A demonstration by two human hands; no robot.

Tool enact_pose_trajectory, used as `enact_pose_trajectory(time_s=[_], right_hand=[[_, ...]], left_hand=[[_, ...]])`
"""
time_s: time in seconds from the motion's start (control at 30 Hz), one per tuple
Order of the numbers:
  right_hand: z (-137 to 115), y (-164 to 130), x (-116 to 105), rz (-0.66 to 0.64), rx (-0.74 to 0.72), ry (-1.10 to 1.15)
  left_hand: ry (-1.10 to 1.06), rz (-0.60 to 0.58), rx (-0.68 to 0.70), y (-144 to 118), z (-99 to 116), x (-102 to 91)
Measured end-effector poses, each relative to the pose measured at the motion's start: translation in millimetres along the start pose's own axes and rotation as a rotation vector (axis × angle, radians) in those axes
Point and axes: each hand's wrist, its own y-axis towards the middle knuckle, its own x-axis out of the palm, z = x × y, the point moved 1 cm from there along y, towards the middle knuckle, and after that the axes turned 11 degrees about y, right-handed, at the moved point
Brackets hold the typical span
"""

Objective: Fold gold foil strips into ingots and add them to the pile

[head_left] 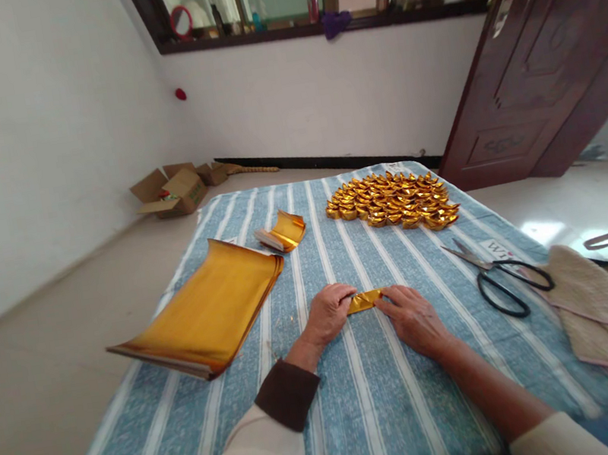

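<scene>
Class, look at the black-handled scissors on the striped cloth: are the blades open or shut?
Shut. The black-handled scissors lie flat, their blades together in a single point; the handle loops sit close side by side.

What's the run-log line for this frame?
left hand: pinching gold paper strip | right hand: pinching strip | folded gold ingots: piled | scissors: idle
</scene>
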Motion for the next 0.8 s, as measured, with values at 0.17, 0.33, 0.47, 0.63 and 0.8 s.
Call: enact_pose_trajectory(time_s=[0.17, 0.33, 0.47, 0.63, 0.8], right_hand=[[-0.7, 1.2, -1.2, -0.01, 0.002, -0.009], [-1.8, 2.2, -2.0, -0.005, 0.002, -0.011], [-3.5, 2.6, -4.0, 0.003, 0.011, -0.01], [-4.4, 2.0, -2.3, -0.002, 0.011, -0.011], [-6.0, 4.8, -7.0, 0.072, 0.026, 0.056]], left_hand=[[0.015, -0.004, 0.028, -0.8, -0.6, 0.1], [0.033, -0.029, 0.092, -0.9, 0.4, -0.5], [0.059, -0.045, 0.123, -0.4, 0.2, -0.2], [0.105, -0.055, 0.137, 0.2, 0.3, 0.7], [0.164, -0.068, 0.148, -0.3, 2.8, 1.0]])
